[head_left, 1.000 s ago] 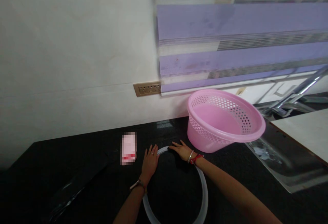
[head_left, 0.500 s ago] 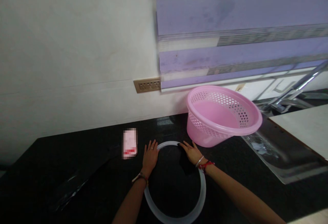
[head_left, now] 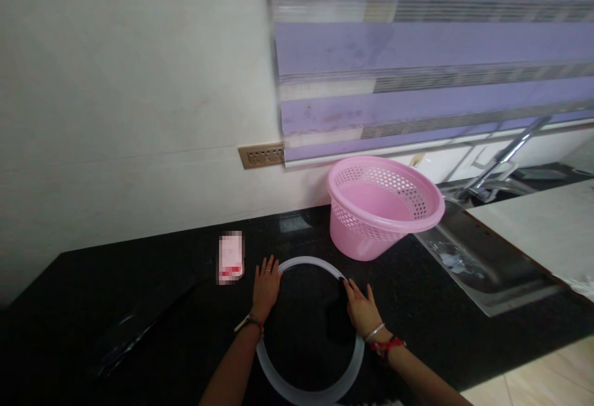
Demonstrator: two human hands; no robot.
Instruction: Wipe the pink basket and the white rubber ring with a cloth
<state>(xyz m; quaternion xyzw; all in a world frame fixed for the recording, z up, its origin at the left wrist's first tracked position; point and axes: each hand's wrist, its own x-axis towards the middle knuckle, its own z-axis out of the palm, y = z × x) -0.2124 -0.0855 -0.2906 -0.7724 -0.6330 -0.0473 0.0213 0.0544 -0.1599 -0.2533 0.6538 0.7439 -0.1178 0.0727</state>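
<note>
A translucent white ring (head_left: 320, 395) lies flat on the black countertop (head_left: 139, 282). My left hand (head_left: 265, 286) rests flat on the ring's left edge, fingers spread. My right hand (head_left: 361, 309) presses on the ring's right side, with a dark cloth-like patch (head_left: 338, 322) under or beside the palm; I cannot tell whether the hand grips it. Both wrists wear bracelets.
A pink perforated basket (head_left: 383, 207) stands behind the ring, tilted at the edge of a steel sink (head_left: 482, 263) with a tap (head_left: 503, 158). A small pink-and-red item (head_left: 231, 257) lies to the left. A wall socket (head_left: 260, 155) and a striped blind (head_left: 417, 72) are behind.
My right hand slid along the ring from its far top edge down to its right side. The left hand stayed on the left edge. The view pulled back and shifted.
</note>
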